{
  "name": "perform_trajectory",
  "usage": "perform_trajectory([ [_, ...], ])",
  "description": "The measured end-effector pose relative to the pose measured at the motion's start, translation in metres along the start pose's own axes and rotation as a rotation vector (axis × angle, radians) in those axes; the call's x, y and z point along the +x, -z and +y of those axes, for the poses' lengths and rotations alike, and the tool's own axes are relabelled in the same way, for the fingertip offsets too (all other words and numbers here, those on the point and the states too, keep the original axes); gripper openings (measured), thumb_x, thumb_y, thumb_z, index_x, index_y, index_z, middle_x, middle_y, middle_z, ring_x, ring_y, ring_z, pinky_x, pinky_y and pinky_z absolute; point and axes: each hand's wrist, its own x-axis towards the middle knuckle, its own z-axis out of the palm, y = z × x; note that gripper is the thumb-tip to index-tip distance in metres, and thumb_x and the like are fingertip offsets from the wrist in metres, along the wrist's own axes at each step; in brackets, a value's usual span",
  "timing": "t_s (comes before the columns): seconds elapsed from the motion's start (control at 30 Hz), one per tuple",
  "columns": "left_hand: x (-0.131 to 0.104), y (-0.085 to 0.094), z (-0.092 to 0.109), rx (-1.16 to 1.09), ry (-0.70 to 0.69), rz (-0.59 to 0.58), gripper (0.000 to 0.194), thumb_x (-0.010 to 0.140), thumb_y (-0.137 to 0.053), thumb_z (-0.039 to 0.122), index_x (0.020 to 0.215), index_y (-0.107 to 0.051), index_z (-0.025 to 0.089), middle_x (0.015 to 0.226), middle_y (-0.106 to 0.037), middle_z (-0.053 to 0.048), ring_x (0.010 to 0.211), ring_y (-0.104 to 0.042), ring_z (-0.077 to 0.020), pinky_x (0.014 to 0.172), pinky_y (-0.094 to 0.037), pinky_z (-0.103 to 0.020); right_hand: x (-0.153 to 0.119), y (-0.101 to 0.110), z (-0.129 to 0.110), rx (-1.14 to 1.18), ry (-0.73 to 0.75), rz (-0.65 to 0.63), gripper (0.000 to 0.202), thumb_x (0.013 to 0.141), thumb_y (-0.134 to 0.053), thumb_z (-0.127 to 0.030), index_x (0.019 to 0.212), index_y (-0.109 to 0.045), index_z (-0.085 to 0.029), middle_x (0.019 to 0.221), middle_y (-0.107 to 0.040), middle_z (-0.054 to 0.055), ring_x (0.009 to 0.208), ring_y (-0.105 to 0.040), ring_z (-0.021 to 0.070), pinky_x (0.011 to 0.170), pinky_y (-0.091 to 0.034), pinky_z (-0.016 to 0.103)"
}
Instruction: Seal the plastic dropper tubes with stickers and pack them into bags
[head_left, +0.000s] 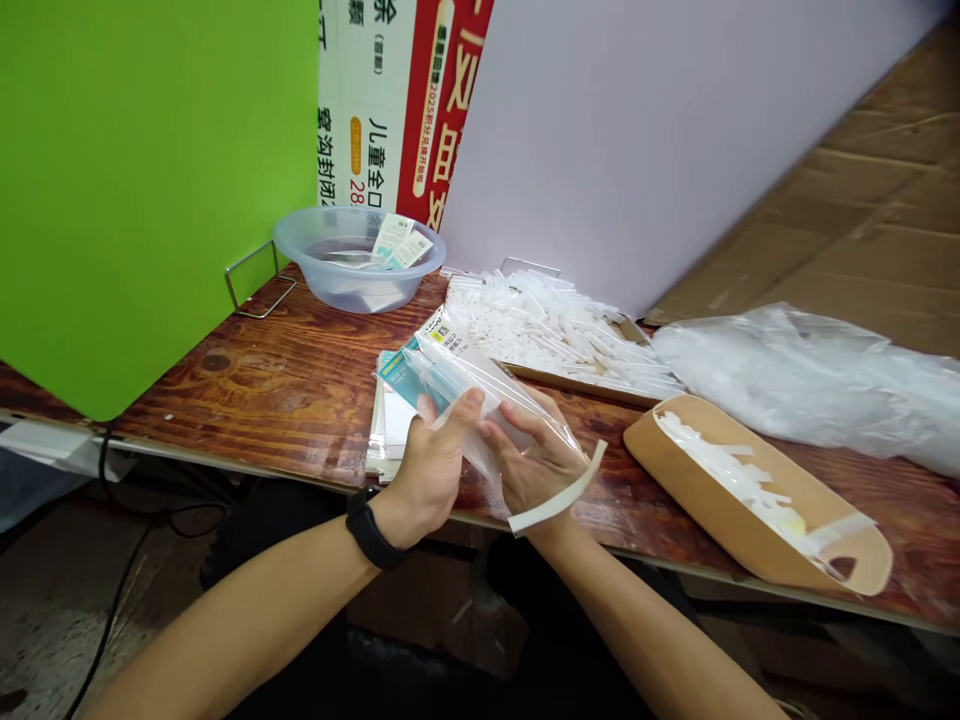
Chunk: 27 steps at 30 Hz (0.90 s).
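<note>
- Green board [157,180] and lilac board [592,130] are standing behind my work, walling in the table [225,400].
- Clear sheeting [795,385] is lying bunched at the right end of the table.
- The tray [574,389] is sitting just beyond my hands, heaped with small white tubes [525,315].
- The bin [697,490], tan and long, is resting to the right of my hands, with white strips [731,455] piling inside it.
- The basin [311,262] is standing at the back left, holding a few printed packets [405,245].
- The clear bag [487,385] is slanting between my two hands, above the near edge of the table, its far end lying over the stack [385,440]. I am judging the step in hand to be handling this one bag.
- My left hand [431,465] is gripping the bag, thumb on top.
- My right hand [532,450] is meeting the bag's near end with fingers half curled; the film is glaring, so I am not managing to tell whether they are pinching it, or sitting inside or behind it.
- The pale strip [559,495] is curving across my right wrist. To my judgement, the next move is calling for a steady left grip and a light right touch, so the thin film is not creasing.
</note>
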Motion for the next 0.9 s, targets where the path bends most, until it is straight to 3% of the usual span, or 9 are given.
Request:
perform_trajectory([
  [0.1, 0.007, 0.007, 0.015, 0.009, -0.05, 0.012, 0.05, 0.074, -0.075, 0.034, 0.118, -0.055, 0.019, 0.104, -0.069, -0.004, 0.093, -0.066, -0.0175, 0.089, -0.051, -0.032, 0.002, 0.004, -0.007, -0.01, 0.046, -0.163, 0.019, 0.081, -0.066, -0.016, 0.097, -0.069, -0.024, 0.105, -0.068, 0.007, 0.099, -0.065, 0.0235, 0.085, -0.055, 0.042],
  [0.17, 0.013, 0.012, 0.027, 0.007, -0.128, 0.063, 0.053, 0.074, -0.076, 0.034, 0.12, -0.054, 0.021, 0.104, -0.069, -0.003, 0.094, -0.066, -0.0164, 0.088, -0.051, -0.03, 0.004, 0.008, -0.014, 0.07, -0.02, -0.182, 0.018, 0.082, -0.064, -0.017, 0.099, -0.067, -0.023, 0.11, -0.066, 0.008, 0.103, -0.064, 0.0237, 0.086, -0.055, 0.041],
  [0.27, 0.018, 0.016, 0.035, -0.007, -0.178, 0.087, 0.054, 0.074, -0.075, 0.035, 0.122, -0.053, 0.022, 0.106, -0.069, -0.002, 0.098, -0.065, -0.0156, 0.091, -0.05, -0.028, 0.008, 0.012, -0.019, 0.321, -0.389, -0.134, 0.021, 0.08, -0.069, -0.027, 0.099, -0.062, -0.022, 0.101, -0.069, 0.006, 0.088, -0.069, 0.0213, 0.074, -0.059, 0.036],
  [0.37, 0.016, 0.015, 0.03, 0.011, -0.088, 0.013, 0.053, 0.074, -0.075, 0.037, 0.12, -0.054, 0.02, 0.106, -0.069, -0.003, 0.099, -0.065, -0.018, 0.093, -0.05, -0.031, 0.01, 0.013, -0.015, 0.55, -0.732, -0.394, 0.029, 0.078, -0.07, -0.042, 0.09, -0.066, -0.017, 0.078, -0.071, 0.006, 0.069, -0.07, 0.0214, 0.06, -0.06, 0.034],
  [0.47, 0.011, 0.013, 0.022, 0.031, -0.013, -0.018, 0.053, 0.074, -0.075, 0.039, 0.118, -0.055, 0.018, 0.107, -0.068, -0.006, 0.099, -0.065, -0.0209, 0.093, -0.05, -0.035, 0.009, 0.012, -0.008, 0.626, -0.876, -0.495, 0.033, 0.075, -0.071, -0.047, 0.074, -0.07, -0.014, 0.066, -0.071, 0.007, 0.061, -0.069, 0.022, 0.059, -0.06, 0.034],
  [0.57, 0.009, 0.012, 0.018, 0.043, -0.002, -0.008, 0.053, 0.072, -0.076, 0.04, 0.115, -0.056, 0.017, 0.109, -0.068, -0.007, 0.099, -0.065, -0.0212, 0.092, -0.05, -0.035, 0.007, 0.011, -0.007, 0.62, -0.962, -0.438, 0.032, 0.07, -0.076, -0.044, 0.062, -0.069, -0.014, 0.059, -0.069, 0.007, 0.05, -0.065, 0.0192, 0.051, -0.058, 0.03],
  [0.67, 0.008, 0.012, 0.016, 0.056, -0.001, -0.01, 0.052, 0.072, -0.075, 0.042, 0.114, -0.056, 0.017, 0.109, -0.067, -0.006, 0.098, -0.064, -0.02, 0.091, -0.05, -0.033, 0.005, 0.01, -0.012, 0.625, -1.005, -0.353, 0.031, 0.065, -0.08, -0.043, 0.064, -0.07, -0.014, 0.06, -0.069, 0.006, 0.047, -0.063, 0.0168, 0.045, -0.055, 0.026],
  [0.8, 0.009, 0.013, 0.017, 0.172, -0.007, -0.099, 0.048, 0.076, -0.07, 0.048, 0.108, -0.057, 0.015, 0.103, -0.068, -0.009, 0.093, -0.066, -0.0229, 0.083, -0.053, -0.035, 0.009, 0.01, -0.016, 0.581, -0.972, -0.304, 0.031, 0.066, -0.079, -0.043, 0.068, -0.069, -0.014, 0.056, -0.065, 0.003, 0.05, -0.06, 0.0159, 0.045, -0.053, 0.026],
  [0.9, 0.01, 0.018, 0.027, 0.356, -0.188, -0.029, 0.048, 0.082, -0.063, 0.049, 0.115, -0.052, 0.015, 0.116, -0.063, -0.012, 0.109, -0.061, -0.0259, 0.093, -0.05, -0.038, 0.019, 0.017, -0.011, 0.468, -0.913, -0.326, 0.031, 0.066, -0.077, -0.043, 0.063, -0.066, -0.015, 0.056, -0.063, 0.003, 0.05, -0.058, 0.0147, 0.047, -0.051, 0.026],
])
